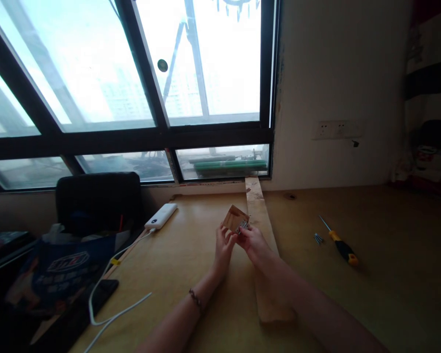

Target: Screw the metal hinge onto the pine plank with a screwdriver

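Note:
Both of my hands hold a small wooden block (235,216) just above the table, tilted toward the window. My left hand (224,244) has its fingers closed on the block's lower left edge. On the right side my right hand (256,245) pinches a small silvery metal piece (243,225) against the block; its exact kind is too small to make out. Beneath and beside my right hand lies a long wooden plank (261,215), partly covered by my forearm. Farther right, a yellow-and-black screwdriver (340,243) rests beside several screws (318,239).
A white power bank (162,216) lies at the table's left edge, trailing a white cable (127,310). Past that edge are a blue bag (64,274) and a black chair (99,198). A window and a wall with sockets (336,129) stand behind the table (191,255).

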Tool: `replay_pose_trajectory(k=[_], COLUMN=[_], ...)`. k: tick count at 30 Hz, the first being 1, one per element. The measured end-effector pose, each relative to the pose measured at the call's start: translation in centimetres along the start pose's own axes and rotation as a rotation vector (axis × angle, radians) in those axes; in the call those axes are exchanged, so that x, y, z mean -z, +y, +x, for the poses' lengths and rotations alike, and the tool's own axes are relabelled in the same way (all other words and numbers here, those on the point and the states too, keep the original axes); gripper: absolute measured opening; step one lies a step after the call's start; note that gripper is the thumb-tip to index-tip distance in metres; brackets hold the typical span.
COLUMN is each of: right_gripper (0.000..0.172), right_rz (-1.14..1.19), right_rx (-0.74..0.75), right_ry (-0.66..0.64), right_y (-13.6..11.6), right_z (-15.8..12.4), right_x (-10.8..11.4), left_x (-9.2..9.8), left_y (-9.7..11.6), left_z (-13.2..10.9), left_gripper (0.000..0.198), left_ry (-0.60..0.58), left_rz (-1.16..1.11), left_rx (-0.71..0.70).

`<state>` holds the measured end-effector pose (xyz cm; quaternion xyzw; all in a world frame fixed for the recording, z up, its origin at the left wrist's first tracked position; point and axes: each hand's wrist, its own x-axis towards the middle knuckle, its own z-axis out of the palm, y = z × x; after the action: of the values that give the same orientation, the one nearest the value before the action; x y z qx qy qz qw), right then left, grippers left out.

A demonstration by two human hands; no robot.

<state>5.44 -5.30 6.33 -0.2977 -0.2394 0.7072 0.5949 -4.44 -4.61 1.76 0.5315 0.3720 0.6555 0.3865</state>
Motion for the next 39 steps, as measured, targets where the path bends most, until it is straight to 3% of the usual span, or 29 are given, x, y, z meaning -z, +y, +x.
replay_pose_trajectory(k=[3,5,7,10,13,15,19,24,28,33,39], right_gripper=[0.019,0.017,0.014,0.011,0.010,0.009,0.012,0.033,0.031,0.031,0.026], right_rz=[-0.156,-0.313,-0.470,-0.628,-0.681,-0.683,-0.651,-0.759,-0.940,-1.193,-1.431], right_rx=[-0.009,-0.022,-0.049,-0.027,0.118,0.218,0.253,0.333,0.374,0.461,0.464], right_ry=[-0.010,-0.029,-0.035,0.060,0.180,0.261,0.287,0.320,0.252,0.256,0.233], right_y=[-0.1,-0.2,-0.5,-1.9,-4.4,-6.1,-7.5,-6.1,-5.2,-4.8,-4.6], right_z=[-0.2,-0.1,0.3,1.4,3.0,4.2,6.4,8.2,8.6,8.5,7.8], right_x=[0.1,0.4,0.9,1.7,2.8,3.4,4.6,5.7,6.3,6.5,6.1], left_x=[0.0,-0.1,-0.3,-0.8,-1.9,-3.0,-4.7,-4.7,-4.6,-5.0,-5.1], left_y=[-0.4,-0.5,-0.5,-1.0,-1.9,-2.7,-4.5,-5.3,-4.8,-4.5,-4.7], left_z=[0.0,-0.1,-0.1,1.2,3.5,5.0,6.4,6.2,5.9,5.5,5.2], left_gripper=[0.040,0.038,0.038,0.035,0.030,0.029,0.034,0.024,0.018,0.013,0.008], left_ry=[-0.098,-0.068,-0.010,0.136,0.301,0.336,0.339,0.266,0.212,0.135,0.136], left_rz=[-0.094,-0.107,-0.131,-0.162,-0.254,-0.381,-0.562,-0.523,-0.566,-0.599,-0.580], left_rx=[0.227,0.289,0.310,0.312,0.344,0.403,0.477,0.576,0.635,0.665,0.668])
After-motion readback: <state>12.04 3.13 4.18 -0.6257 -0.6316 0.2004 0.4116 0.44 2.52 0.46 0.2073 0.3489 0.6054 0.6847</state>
